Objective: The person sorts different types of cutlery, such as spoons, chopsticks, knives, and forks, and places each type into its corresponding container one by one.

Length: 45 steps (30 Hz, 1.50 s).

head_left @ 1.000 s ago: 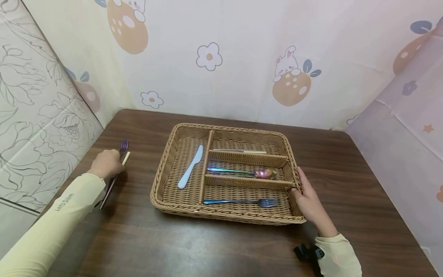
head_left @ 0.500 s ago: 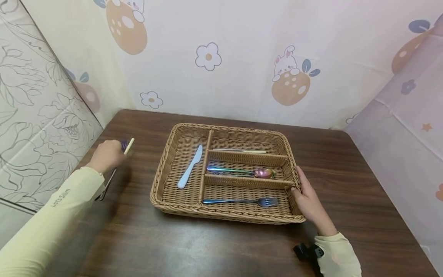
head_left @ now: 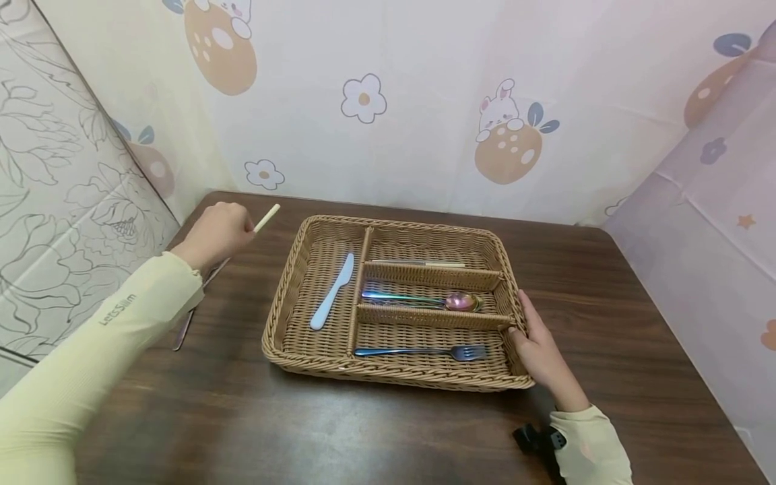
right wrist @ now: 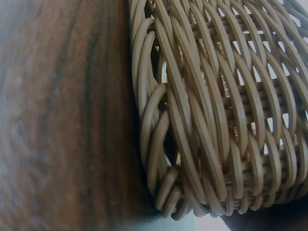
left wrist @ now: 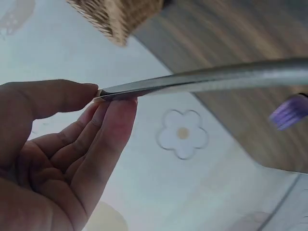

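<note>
At the table's far left, my left hand (head_left: 219, 232) pinches metal chopsticks (head_left: 267, 219) near their cream end, above the tabletop. The left wrist view shows their silver shaft (left wrist: 207, 79) running from thumb and fingertips to the right. Below the hand lies a purple fork (head_left: 184, 329), its head hidden by the hand in the head view. My right hand (head_left: 539, 350) grips the right rim of a wicker cutlery basket (head_left: 400, 380), thumb on the inner side. In the right wrist view, woven basket wall (right wrist: 231, 96) fills the right half.
Dividers split the basket. A light blue knife (head_left: 332, 293) lies in the left compartment, cream-ended chopsticks (head_left: 445, 264) in the back one, a rainbow spoon (head_left: 462, 301) in the middle, a blue-tinted fork (head_left: 467, 352) in front. A patterned curtain (head_left: 424, 135) hangs behind the table.
My left hand has lifted the chopsticks and moved up and right, toward the back of the table, leaving the purple fork behind. The right hand and basket have stayed in place.
</note>
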Motion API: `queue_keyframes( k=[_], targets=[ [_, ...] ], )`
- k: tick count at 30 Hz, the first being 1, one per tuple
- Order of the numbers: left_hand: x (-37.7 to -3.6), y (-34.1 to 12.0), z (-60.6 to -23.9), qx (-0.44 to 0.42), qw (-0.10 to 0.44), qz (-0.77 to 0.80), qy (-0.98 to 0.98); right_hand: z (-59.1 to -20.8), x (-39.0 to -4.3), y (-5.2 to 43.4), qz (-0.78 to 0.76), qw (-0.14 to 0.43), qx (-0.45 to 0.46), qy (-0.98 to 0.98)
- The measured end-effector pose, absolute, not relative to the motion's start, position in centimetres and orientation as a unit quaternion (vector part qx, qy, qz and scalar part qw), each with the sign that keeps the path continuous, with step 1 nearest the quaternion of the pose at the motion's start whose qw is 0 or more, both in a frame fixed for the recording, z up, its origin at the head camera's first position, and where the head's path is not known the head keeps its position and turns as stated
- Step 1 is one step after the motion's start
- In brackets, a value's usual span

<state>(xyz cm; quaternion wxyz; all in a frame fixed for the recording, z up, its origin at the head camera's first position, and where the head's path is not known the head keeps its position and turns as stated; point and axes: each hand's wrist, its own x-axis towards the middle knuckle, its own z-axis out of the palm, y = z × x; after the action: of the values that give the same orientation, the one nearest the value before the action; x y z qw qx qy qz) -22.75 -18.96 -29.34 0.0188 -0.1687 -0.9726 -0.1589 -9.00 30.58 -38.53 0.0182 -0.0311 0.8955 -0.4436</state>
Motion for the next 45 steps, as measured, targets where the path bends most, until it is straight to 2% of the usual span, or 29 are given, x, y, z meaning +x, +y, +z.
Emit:
queue_keyframes(
  k=[25, 35, 40, 45],
  targets=[
    [-24.7, -7.5, -26.8, -0.283, -0.004, -0.115, -0.952, -38.4, -8.9, 30.5, -0.441, 0.022, -0.029, 0.897],
    [-25.5, -4.0, -27.0, -0.337, 0.019, -0.07, -0.939, -38.5, -8.8, 30.5, -0.443, 0.022, -0.03, 0.896],
    [-25.7, -2.0, -27.3, -0.334, -0.022, -0.083, -0.938, -38.7, -8.8, 30.4, -0.442, 0.019, -0.032, 0.896],
    [-25.6, 0.3, -27.3, -0.349, -0.031, -0.094, -0.932, -38.8, -8.9, 30.2, -0.438, 0.013, -0.034, 0.898]
  ],
)
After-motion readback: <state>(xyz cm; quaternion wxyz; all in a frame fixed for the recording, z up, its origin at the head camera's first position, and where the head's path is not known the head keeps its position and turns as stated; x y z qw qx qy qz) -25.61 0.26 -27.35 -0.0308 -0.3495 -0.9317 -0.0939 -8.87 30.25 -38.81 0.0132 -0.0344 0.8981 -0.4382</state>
